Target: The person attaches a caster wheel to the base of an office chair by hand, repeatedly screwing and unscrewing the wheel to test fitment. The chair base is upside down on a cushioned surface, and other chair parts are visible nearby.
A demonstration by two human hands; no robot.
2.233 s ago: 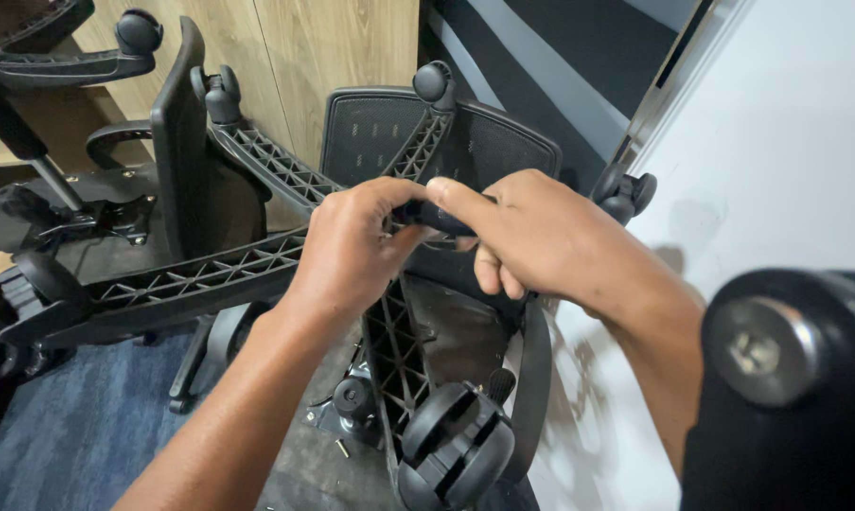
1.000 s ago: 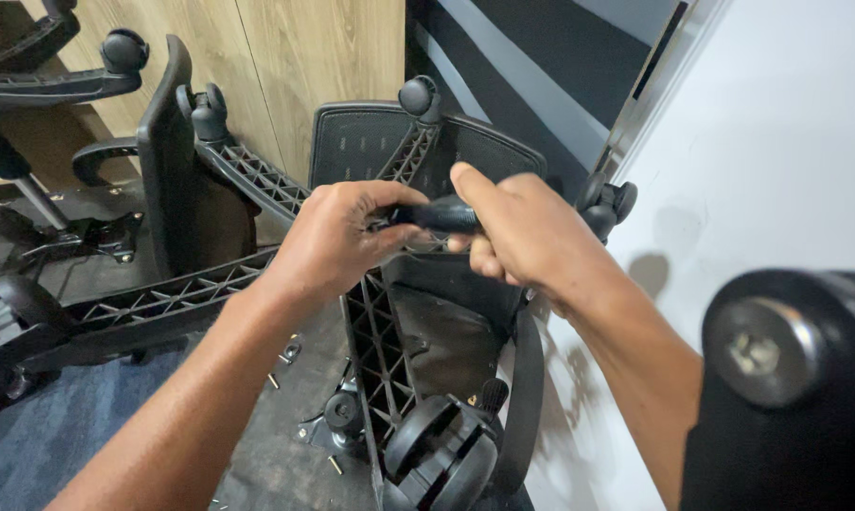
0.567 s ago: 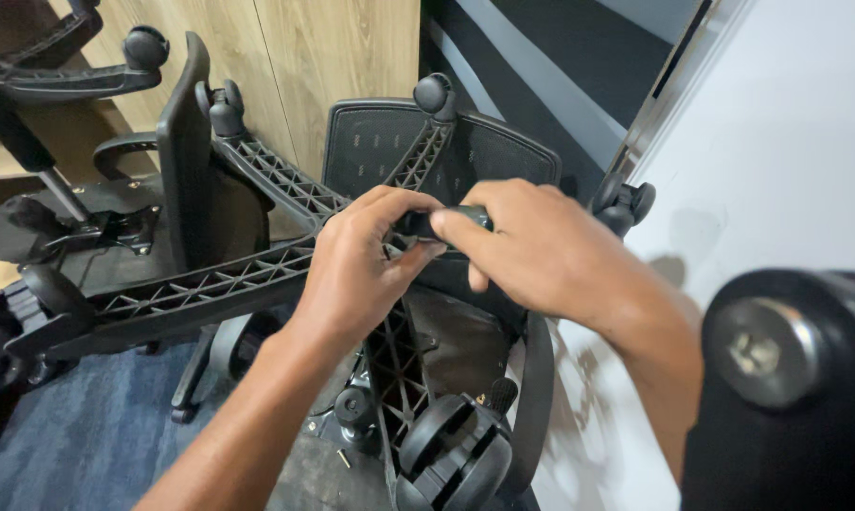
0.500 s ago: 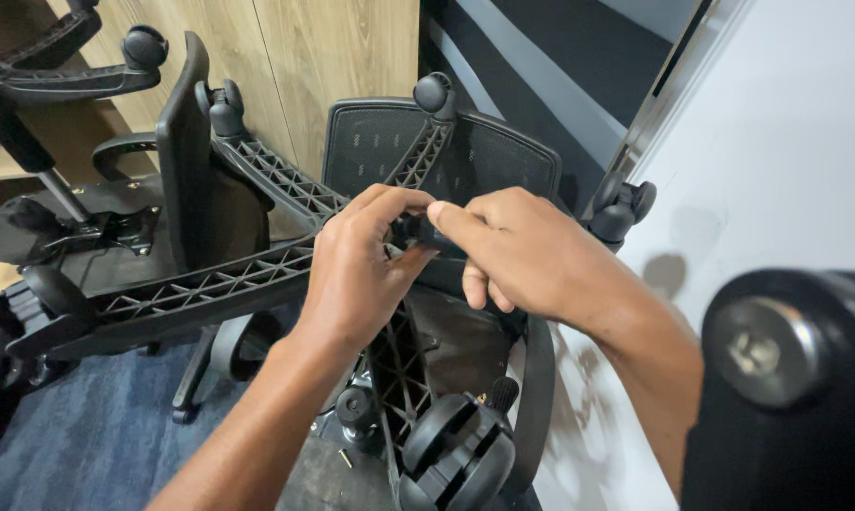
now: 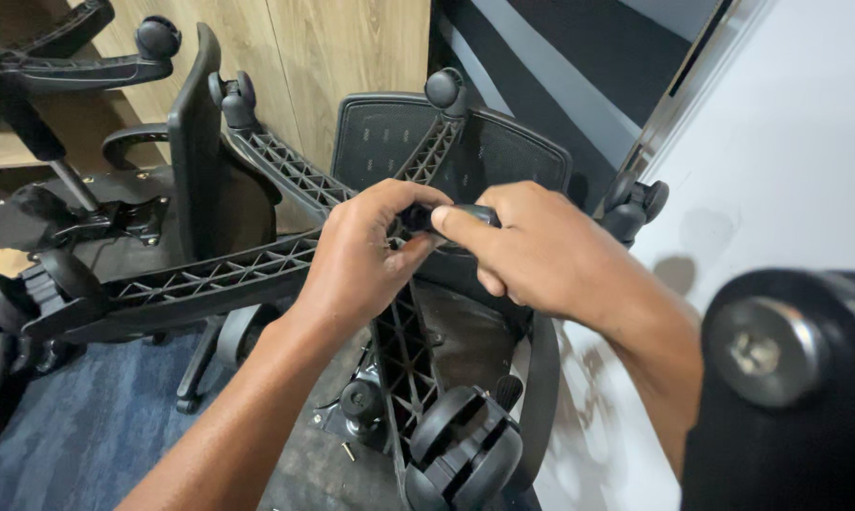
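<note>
Your left hand [image 5: 356,260] and right hand [image 5: 531,251] both pinch the small black cylindrical part [image 5: 446,218] at the hub of the upturned chair base [image 5: 257,270]; casters [image 5: 465,454] are already on; the part isn't visibly seated yet.

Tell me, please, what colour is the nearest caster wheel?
Black; the caster shows clearly in the head view.

single head-worn view, looking steeply down and forward, close above the two-hand grip; left hand [image 5: 356,260] and right hand [image 5: 541,255] meet mid-frame.
</note>
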